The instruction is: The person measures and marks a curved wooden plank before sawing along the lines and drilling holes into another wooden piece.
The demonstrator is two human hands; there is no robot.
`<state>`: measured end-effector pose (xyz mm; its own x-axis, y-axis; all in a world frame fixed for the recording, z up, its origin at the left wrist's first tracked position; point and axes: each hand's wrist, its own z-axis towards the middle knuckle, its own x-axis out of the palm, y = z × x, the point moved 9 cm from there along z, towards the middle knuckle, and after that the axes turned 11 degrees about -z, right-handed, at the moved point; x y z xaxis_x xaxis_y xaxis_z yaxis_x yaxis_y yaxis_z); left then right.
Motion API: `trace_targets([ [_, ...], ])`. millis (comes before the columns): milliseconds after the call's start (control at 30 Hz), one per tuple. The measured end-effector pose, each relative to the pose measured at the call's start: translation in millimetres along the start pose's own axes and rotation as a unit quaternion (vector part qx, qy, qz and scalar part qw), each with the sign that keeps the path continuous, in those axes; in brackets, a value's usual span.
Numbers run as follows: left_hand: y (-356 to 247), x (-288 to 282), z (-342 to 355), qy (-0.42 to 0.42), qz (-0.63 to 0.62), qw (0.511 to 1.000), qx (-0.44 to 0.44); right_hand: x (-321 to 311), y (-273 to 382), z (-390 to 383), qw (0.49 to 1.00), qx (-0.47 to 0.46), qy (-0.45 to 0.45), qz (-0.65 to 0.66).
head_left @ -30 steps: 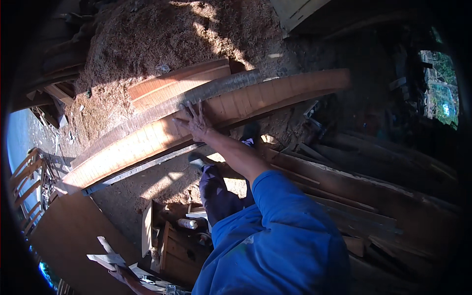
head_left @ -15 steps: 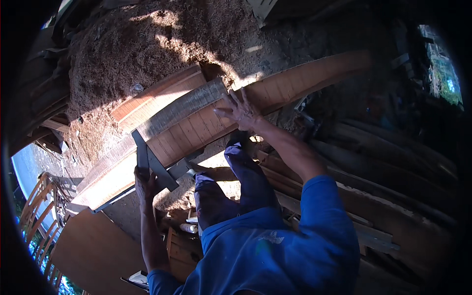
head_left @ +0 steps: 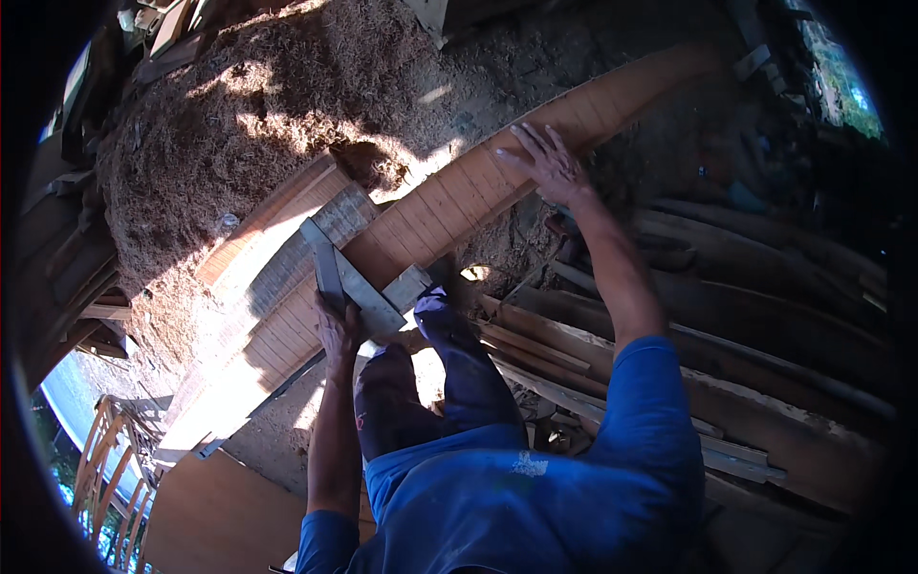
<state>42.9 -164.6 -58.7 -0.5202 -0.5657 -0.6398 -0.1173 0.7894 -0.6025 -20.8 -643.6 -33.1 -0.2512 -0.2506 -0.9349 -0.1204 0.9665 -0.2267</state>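
Observation:
A long curved wooden beam (head_left: 435, 212), marked with many cross lines, runs from the sunlit lower left to the shaded upper right. My left hand (head_left: 337, 328) is closed round one arm of a grey, flat, angled try square (head_left: 368, 290), which lies across the beam. Further along to the right, my right hand (head_left: 550, 170) rests on the beam with its fingers spread. Beside the square, a small block (head_left: 408, 285) sits near my knees at the beam's near edge. A greyish strip of wood (head_left: 330, 230) lies along the beam's far side.
A shorter curved timber (head_left: 273, 215) lies just beyond the beam. Wood shavings (head_left: 210, 134) heap up behind it. Long planks (head_left: 746, 383) are stacked at the right. A brown sheet (head_left: 215, 517) and a slatted wooden frame (head_left: 110, 459) stand at the lower left.
My left hand has moved right along the beam with the try square. My right hand has slid up and right along the beam. The view has also shifted.

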Motion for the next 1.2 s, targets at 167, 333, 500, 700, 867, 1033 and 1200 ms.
trace_targets([
  [167,-3,-5,-1,-0.010,0.015,0.999,0.035,-11,63,-95,0.882,0.368,-0.098,0.278],
  [333,-20,11,-9,-0.019,-0.018,1.000,-0.007,13,279,-125,0.383,0.390,0.042,0.837],
  [500,-80,52,-23,0.017,-0.020,0.997,0.067,7,318,-105,0.382,0.359,-0.011,0.851],
  [700,-65,33,15,0.039,-0.055,0.997,0.041,85,197,-103,0.140,0.539,-0.213,0.803],
  [867,-44,-25,27,-0.066,0.041,0.986,0.146,103,130,-38,0.284,0.433,-0.225,0.825],
  [1033,-2,-62,20,-0.059,0.028,0.994,0.092,96,123,-41,0.292,0.436,-0.302,0.796],
  [1200,30,-79,10,-0.080,0.054,0.988,0.117,74,129,-27,0.289,0.440,-0.286,0.801],
])
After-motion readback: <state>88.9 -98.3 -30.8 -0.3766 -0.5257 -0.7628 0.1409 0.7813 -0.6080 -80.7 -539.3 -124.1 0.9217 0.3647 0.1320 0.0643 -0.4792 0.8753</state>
